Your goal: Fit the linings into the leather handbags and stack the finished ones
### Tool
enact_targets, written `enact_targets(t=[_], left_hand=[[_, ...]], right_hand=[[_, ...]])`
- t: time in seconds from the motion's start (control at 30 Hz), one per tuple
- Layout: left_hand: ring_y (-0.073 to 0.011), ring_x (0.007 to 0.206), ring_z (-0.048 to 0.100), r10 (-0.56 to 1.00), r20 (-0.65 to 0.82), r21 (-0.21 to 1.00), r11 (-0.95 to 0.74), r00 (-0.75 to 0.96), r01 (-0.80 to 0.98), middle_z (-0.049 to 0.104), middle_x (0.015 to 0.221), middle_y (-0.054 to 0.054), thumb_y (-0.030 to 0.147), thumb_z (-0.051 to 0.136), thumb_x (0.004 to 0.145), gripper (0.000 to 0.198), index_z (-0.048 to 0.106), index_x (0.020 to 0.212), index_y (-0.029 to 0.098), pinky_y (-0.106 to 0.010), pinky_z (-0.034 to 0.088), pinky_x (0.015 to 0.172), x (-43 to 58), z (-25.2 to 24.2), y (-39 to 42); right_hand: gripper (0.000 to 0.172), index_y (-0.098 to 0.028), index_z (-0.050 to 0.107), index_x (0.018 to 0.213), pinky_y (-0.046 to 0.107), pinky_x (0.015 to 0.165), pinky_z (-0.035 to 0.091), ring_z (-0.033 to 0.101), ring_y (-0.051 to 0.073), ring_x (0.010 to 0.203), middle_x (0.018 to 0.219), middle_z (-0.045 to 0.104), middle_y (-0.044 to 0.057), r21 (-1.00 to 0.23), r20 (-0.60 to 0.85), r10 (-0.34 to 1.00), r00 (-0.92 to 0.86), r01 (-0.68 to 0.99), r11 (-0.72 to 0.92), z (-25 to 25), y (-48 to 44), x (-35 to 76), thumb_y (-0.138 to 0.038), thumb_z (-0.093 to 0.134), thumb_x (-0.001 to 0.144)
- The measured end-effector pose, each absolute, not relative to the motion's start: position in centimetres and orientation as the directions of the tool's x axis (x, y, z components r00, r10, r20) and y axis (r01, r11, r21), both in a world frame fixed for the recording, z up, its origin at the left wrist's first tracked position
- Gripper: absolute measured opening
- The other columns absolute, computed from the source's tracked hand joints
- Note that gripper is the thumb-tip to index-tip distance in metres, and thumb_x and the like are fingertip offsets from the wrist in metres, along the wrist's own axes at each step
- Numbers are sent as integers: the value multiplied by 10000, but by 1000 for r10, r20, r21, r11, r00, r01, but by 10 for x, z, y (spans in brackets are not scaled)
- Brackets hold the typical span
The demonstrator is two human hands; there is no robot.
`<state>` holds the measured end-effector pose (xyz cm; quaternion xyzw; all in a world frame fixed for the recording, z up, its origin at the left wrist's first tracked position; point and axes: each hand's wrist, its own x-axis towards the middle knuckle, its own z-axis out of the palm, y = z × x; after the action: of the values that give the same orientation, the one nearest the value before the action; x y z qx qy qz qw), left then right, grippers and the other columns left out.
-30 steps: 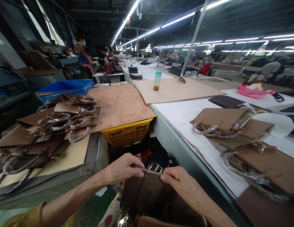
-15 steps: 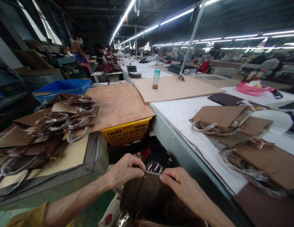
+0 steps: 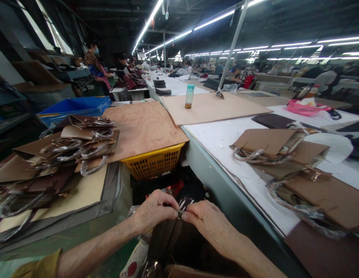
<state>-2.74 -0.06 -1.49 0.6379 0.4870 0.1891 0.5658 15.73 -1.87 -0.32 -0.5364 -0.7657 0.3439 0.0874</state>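
A dark brown bag (image 3: 179, 241) is at the bottom centre, close to the body, its top edge facing up. My left hand (image 3: 159, 210) pinches that edge between thumb and fingers. Right beside it, my right hand (image 3: 204, 218) pinches the same edge, the fingertips of both hands nearly touching. Lower on the bag, a shiny metal fitting (image 3: 153, 267) shows. The lower part of the bag is dark and partly hidden by my right forearm.
Brown bags with wrapped handles (image 3: 92, 133) are piled at left; more bags (image 3: 263, 143) lie on the white table (image 3: 211, 144) at right. A yellow basket (image 3: 154, 162) sits under a wooden board (image 3: 139, 123). A bottle (image 3: 189, 96) stands beyond. People sit further back.
My right hand has moved left along the bag's top edge, close to my left hand. The view has shifted slightly.
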Motion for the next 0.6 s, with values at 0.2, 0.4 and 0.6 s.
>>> enact_targets(t=[0.2, 0.4, 0.6], left_hand=[[-104, 587, 416, 822, -304, 902, 87, 481, 423, 527, 604, 20, 193, 537, 652, 185, 695, 721, 126, -208, 317, 546, -36, -18, 0], [-100, 602, 423, 706, -372, 924, 221, 603, 312, 531, 669, 35, 160, 596, 589, 329, 674, 908, 148, -191, 324, 532, -51, -5, 2], [-124, 719, 498, 839, -204, 932, 9, 504, 362, 560, 749, 4, 196, 590, 682, 138, 709, 734, 149, -210, 363, 642, -42, -7, -4]], right_hand=[[305, -178, 437, 530, 228, 492, 185, 326, 86, 514, 521, 348, -58, -642, -249, 880, -404, 750, 163, -3, -14, 142, -314, 482, 800], [331, -177, 413, 524, 223, 484, 187, 330, 87, 512, 501, 360, -57, -640, -287, 895, -341, 764, 85, -1, -17, 145, -323, 457, 818], [349, -178, 380, 507, 233, 476, 174, 304, 89, 508, 491, 333, -59, -647, -273, 899, -343, 757, 92, 1, -19, 143, -319, 458, 816]])
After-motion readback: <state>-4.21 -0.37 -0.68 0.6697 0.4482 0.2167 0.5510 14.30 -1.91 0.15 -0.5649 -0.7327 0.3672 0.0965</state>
